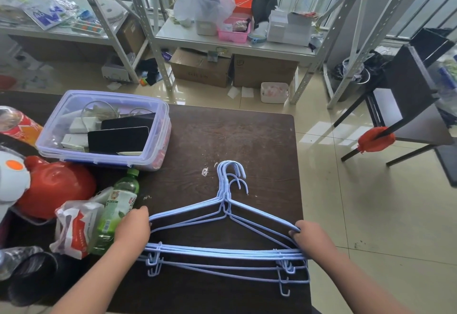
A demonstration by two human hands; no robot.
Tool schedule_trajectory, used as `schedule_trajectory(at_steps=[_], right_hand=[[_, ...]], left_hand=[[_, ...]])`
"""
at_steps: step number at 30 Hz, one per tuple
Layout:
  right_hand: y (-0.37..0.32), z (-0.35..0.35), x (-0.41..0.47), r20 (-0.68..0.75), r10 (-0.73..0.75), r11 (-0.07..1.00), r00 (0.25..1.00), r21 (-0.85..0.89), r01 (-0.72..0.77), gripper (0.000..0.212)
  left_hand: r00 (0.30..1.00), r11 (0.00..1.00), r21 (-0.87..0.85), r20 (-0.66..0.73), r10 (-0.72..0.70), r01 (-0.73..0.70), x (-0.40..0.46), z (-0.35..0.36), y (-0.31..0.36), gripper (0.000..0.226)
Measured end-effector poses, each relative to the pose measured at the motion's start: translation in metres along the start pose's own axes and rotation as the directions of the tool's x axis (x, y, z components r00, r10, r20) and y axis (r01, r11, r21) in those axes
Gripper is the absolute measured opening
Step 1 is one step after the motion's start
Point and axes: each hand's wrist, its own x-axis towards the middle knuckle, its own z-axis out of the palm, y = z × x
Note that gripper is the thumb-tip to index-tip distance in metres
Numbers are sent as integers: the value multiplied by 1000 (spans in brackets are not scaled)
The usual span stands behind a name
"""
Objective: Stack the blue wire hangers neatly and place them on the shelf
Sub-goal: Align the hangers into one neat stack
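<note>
Squaring step: left hand (pixel 132 224) and right hand (pixel 310 236) grasp ends of pale-blue wire hangers (pixel 223 252) between them (hooks uneven). Next: align, lift to grey metal shelf (pixel 232 48) beyond hands.

Two hands, left (pixel 132 226) and right (pixel 312 237), a bundle of blue wire hangers (pixel 222 227) showing three hooks, one clear plastic box (pixel 103 128), one green bottle (pixel 116 212), two cardboard boxes (pixel 200 69), one pink basket (pixel 233 29)

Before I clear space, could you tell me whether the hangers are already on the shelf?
No, the blue wire hangers lie on the dark table, with a hand at each end.
</note>
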Motion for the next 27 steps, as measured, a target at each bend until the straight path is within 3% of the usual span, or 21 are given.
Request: schedule_trajectory(at_steps=[3,7,15,20,27], right_hand=[[4,-5,-3,44,66,997,997,46,-68,14],[9,0,-8,73,37,996,997,77,-43,16],[6,-1,-25,-204,-37,998,978,-66,24,23],[14,-6,-38,-245,-47,997,968,-65,32,22],[24,6,-60,-220,-16,1000,975,-2,16,39]], left_hand=[[996,995,84,73,-50,44,-1,-1,0,4],[992,989,138,105,-67,52,-2,1,-2,14],[995,999,17,87,-50,49,0,-8,-10,16],[1000,997,-70,28,-11,13,-11,-7,-13,15],[999,987,-159,20,-26,28,-35,8,-19,27]])
